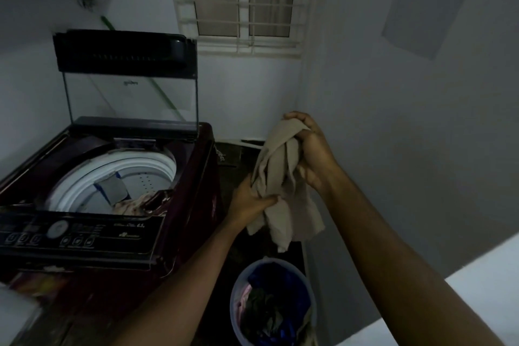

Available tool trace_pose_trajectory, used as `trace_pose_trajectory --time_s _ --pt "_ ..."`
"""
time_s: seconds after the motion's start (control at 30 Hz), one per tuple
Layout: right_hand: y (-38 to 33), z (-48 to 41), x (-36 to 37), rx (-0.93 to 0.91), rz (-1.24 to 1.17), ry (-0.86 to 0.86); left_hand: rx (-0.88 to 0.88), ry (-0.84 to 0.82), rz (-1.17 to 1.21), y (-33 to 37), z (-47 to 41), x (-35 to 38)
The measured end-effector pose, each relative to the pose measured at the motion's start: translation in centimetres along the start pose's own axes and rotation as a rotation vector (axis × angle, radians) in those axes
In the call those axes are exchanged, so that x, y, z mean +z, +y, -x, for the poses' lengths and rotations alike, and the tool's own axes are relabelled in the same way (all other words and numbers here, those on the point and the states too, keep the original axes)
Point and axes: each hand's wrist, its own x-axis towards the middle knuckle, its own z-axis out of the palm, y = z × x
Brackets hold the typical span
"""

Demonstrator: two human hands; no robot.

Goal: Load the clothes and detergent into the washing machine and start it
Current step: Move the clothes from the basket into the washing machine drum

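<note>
Both hands [314, 149] grip beige cloth [280, 185] above bucket [238, 286]

Control panel [112, 236] labels too dim and small to read; washing machine [193, 177] cut off at left edge, bucket [238, 281] at bottom edge; garment [134, 205] in drum mostly hidden behind the panel; left hand [250, 202] fingers hidden behind beige cloth [280, 177].

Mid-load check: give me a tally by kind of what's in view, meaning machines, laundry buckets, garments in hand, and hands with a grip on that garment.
washing machine: 1, lid up
laundry bucket: 1, clothes inside
beige garment: 1, held up
hands gripping it: 2, left hand and right hand
Total: 5
</note>
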Motion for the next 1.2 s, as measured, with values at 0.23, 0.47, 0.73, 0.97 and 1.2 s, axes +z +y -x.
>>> trace_pose_trajectory --time_s 0.23,0.47,0.73,0.97,1.2 --pt "1.7 1.1 -8.4 0.074 0.406 0.139 0.117 0.119 -0.146 2.3 -1.1 -4.5" --pt "1.9 2.9 -9.8 0.189 0.754 -0.343 0.235 0.019 -0.398 6.4 -1.8 -3.9" --pt "3.6 1.9 -5.9 -0.189 0.636 -0.142 0.127 -0.04 0.064 9.1 -1.3 -3.0" --pt "4.5 0.4 -1.7 -0.141 0.259 0.034 0.122 -0.089 0.297 9.9 -0.7 -1.8" --pt "6.3 -0.2 2.3 -0.025 0.177 -0.04 0.022 -0.065 0.496 9.5 -1.1 -3.2"
